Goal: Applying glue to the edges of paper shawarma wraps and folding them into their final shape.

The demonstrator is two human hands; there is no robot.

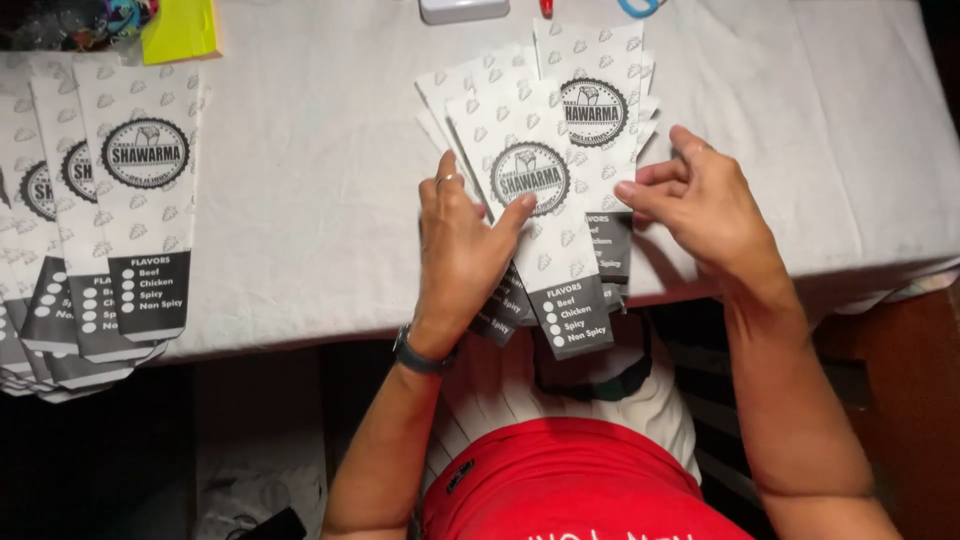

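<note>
We see a fanned stack of white printed paper sleeves with dark ends at the near edge of the white-clothed tabletop. Our left hand lies flat, open on them; our right hand pinches their right edge. A second sleeve stack sits well apart, left.

Part of the fanned paper bags is being covered by the left hand, and their lower right side is being screened by the right hand. How many bags lie in the fan cannot be counted. The second stack of bags is being cut off by the left edge. At the top edge, a white box, a red object and a blue loop are being cropped, so their kinds cannot be told. The dark clutter beside a yellow sheet is being blurred.
</note>
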